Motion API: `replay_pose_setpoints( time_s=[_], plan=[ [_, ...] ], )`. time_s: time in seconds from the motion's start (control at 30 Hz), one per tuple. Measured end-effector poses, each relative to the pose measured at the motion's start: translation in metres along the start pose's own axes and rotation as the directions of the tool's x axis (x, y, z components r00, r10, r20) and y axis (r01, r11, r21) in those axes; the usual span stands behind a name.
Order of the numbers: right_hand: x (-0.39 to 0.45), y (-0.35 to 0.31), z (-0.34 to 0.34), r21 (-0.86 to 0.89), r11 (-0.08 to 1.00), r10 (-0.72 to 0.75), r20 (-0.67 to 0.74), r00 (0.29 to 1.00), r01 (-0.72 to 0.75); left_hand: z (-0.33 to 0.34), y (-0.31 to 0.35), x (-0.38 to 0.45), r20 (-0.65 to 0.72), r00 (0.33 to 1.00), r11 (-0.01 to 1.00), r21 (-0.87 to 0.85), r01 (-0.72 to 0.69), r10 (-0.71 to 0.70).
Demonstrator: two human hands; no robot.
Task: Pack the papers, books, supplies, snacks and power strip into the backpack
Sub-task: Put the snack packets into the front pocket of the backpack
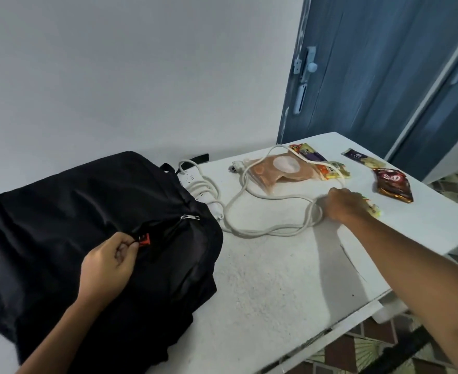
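Pinching the red zipper pull (144,239) between thumb and curled fingers, the left hand (109,263) is holding the pocket of the black backpack (60,225) where it lies on the white table (276,279). Right hand (343,205) is reaching across to the far side, fingers curled down over a small yellow-green snack packet (374,209) and closing on it, w/ the white cord (262,230) of the power strip (192,182) looping right beside the knuckles (whether the cord is also caught under the fingers, can't tell).

Power strip body is sitting just behind the backpack's top edge; its cord is trailing over the clear pouch (279,171) and the snack packs beyond it. Dark red snack bag (392,184) and a purple packet (357,156) are lying near the table's far right corner, apart from the rest.

Judging by this, the step in hand is fetching a snack while the pocket is being kept ready. Doing it well prob. means lifting the packet clear of the cord loop so nothing drags, and pulling the zipper along its track, not upward, so the soft fabric isn't bunching. Opening should be wide enough before the packet arrives.
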State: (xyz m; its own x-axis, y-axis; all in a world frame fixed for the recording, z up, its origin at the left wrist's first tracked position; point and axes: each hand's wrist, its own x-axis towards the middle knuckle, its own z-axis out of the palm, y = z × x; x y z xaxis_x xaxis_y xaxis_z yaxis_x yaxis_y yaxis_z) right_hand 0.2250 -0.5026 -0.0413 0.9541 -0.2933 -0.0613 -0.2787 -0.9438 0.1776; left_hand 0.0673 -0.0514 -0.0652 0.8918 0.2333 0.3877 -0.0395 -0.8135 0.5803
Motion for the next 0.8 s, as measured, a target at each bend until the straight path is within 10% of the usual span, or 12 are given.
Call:
replay_pose_setpoints(
  time_s=[0.37,0.5,0.63,0.8],
  plan=[
    [-0.025,-0.047,-0.075,0.275,0.95,-0.034,-0.388,0.921,0.151,0.0,-0.001,0.0,-0.043,0.999,1.0,-0.014,-0.02,0.019],
    [-0.074,-0.104,-0.112,0.7,0.539,-0.21,-0.428,0.879,0.469,0.001,-0.003,0.0,-0.036,0.999,1.0,-0.015,-0.002,0.002],
    [-0.139,-0.157,-0.131,0.946,0.033,-0.506,-0.262,0.822,0.322,-0.004,0.001,0.005,0.083,0.993,0.986,-0.138,0.098,-0.087],
    [-0.19,-0.201,-0.121,0.993,-0.095,-0.833,-0.114,0.542,0.062,-0.046,0.011,0.031,0.251,0.96,0.927,-0.318,0.2,-0.121]
  ],
)
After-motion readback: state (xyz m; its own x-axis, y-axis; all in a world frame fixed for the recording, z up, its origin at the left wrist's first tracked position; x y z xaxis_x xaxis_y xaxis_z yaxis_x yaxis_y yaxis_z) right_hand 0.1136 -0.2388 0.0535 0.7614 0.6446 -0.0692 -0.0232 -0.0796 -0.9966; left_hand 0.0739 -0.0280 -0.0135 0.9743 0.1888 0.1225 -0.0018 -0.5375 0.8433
